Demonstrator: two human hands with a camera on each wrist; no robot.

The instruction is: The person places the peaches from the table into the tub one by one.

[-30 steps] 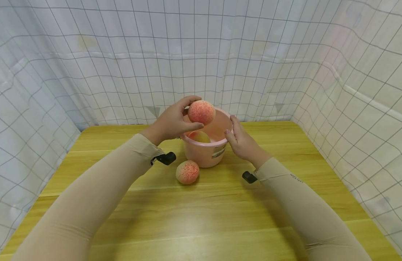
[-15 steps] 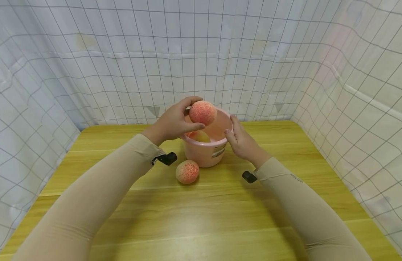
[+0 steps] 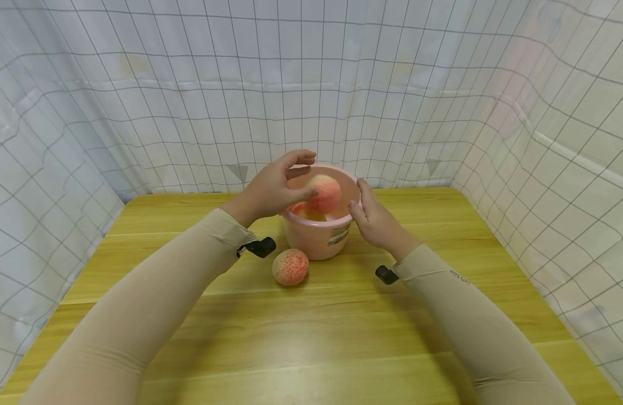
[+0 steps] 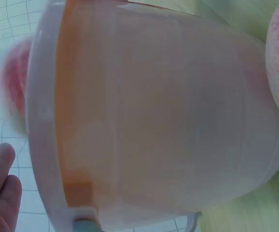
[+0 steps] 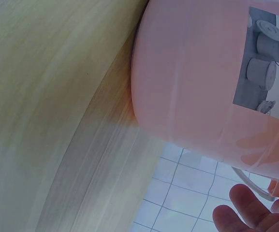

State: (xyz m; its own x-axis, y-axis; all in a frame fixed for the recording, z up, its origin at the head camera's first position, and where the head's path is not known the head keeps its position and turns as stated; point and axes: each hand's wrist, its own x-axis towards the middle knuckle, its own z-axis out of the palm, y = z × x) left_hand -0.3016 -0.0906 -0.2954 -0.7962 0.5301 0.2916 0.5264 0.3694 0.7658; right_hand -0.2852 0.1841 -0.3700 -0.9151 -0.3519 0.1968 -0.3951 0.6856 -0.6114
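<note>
A pink plastic bucket [image 3: 311,239] stands on the table. My right hand [image 3: 379,222] grips its rim on the right, thumb on top and fingers on the outer side. Over the left rim my left hand [image 3: 271,188] is spread, its fingers apart and holding nothing. A peach [image 3: 325,191] is within the bucket's mouth, just past the left fingertips; in the left wrist view this peach [image 4: 16,82] is blurred above the rim. Lower in the bucket lies another peach [image 3: 306,215], yellow-orange and partly covered. A speckled peach [image 3: 290,267] rests on the table against the bucket's near side.
The wooden table [image 3: 301,337] reaches back to a white grid-patterned curtain [image 3: 311,84], which also closes in both sides. A printed label [image 5: 265,63] is stuck on the bucket's wall, and a small camera [image 3: 261,246] sits at my left wrist.
My left fingers have let go of the peach, which has dropped from between them into the bucket's mouth. The right hand, the bucket and the peach on the table have stayed put.
</note>
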